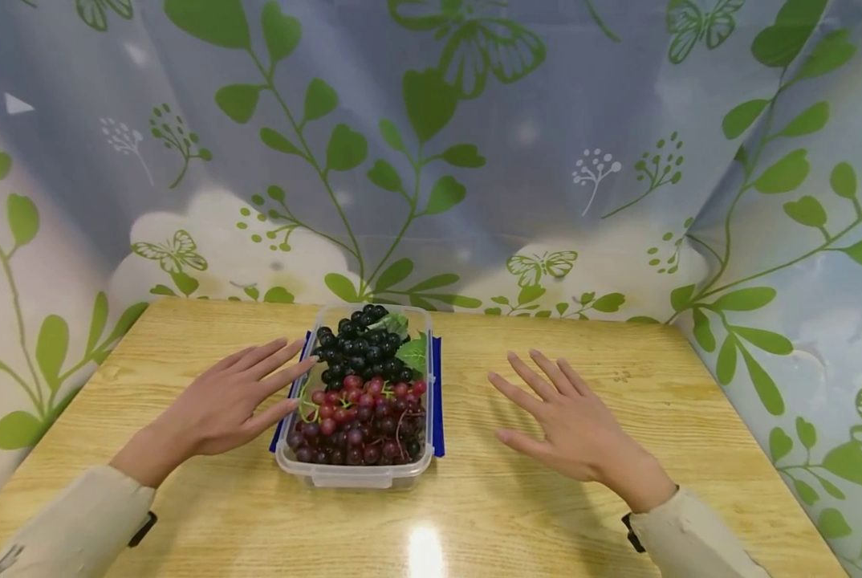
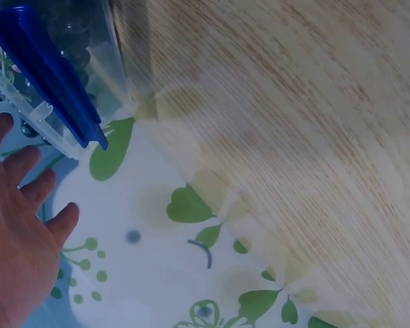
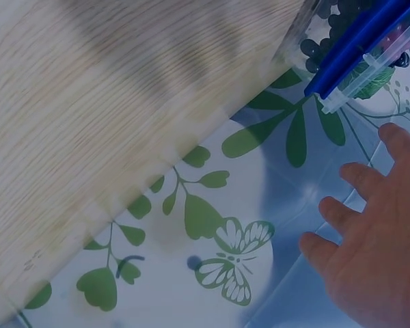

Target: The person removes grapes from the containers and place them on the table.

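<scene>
A clear plastic food container (image 1: 351, 479) with blue side clips (image 1: 438, 401) stands left of centre on the table. It holds bunches of grapes: black ones (image 1: 359, 349) at the far end, red ones (image 1: 355, 397) in the middle and dark purple ones (image 1: 351, 445) near the front. Green leaves (image 1: 412, 352) lie by the black bunch. My left hand (image 1: 239, 397) hovers at the container's left side, fingers spread, fingertips overlapping its rim in the head view. To the right of the container, my right hand (image 1: 564, 421) is held palm down with straight, spread fingers and nothing in it.
The container stands on a light wood-grain table (image 1: 518, 514). Behind the table and along both sides hangs a cloth (image 1: 532, 193) printed with green leaves and butterflies. Both forearms wear pale sleeves (image 1: 77, 526), with dark bands at the wrists.
</scene>
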Action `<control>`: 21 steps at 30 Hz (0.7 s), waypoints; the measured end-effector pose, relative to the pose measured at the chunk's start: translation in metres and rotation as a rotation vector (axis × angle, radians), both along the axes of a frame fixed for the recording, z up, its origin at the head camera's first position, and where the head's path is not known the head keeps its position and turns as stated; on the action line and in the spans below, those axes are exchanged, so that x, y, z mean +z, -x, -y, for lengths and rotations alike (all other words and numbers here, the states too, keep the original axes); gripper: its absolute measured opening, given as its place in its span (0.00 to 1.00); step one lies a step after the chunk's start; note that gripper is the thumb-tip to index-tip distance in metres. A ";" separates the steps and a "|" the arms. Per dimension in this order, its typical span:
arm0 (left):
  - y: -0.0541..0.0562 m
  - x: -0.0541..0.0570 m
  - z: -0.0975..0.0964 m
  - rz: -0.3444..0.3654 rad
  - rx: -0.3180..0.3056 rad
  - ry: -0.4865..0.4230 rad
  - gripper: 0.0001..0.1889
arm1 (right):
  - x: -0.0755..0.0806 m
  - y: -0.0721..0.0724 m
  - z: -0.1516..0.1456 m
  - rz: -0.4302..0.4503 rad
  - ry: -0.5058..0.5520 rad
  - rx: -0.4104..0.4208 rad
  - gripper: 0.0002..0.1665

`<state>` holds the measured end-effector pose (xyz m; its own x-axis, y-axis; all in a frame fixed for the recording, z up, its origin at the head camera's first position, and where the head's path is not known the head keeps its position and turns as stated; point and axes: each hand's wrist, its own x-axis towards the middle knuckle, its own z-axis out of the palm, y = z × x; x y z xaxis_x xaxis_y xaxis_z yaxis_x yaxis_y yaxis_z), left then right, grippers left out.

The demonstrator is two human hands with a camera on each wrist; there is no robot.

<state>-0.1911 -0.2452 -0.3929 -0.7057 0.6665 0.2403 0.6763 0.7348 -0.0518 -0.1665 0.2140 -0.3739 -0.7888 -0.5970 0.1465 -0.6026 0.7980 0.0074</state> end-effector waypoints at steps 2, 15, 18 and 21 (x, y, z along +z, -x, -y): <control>0.002 -0.001 0.000 -0.009 -0.008 0.007 0.31 | -0.001 0.001 0.002 -0.009 0.006 0.007 0.40; 0.011 -0.005 -0.003 -0.067 -0.070 0.012 0.30 | 0.000 0.005 0.013 0.005 -0.008 0.027 0.40; 0.011 -0.006 -0.002 -0.054 -0.066 0.014 0.30 | 0.001 0.005 0.017 0.004 -0.005 0.037 0.40; 0.011 -0.007 -0.002 -0.037 -0.059 0.020 0.31 | 0.003 0.006 0.022 0.006 -0.012 0.047 0.40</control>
<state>-0.2025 -0.2437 -0.3996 -0.6562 0.7114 0.2517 0.7154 0.6926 -0.0925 -0.1724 0.1918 -0.3704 -0.7609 -0.6347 0.1349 -0.6391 0.7690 0.0131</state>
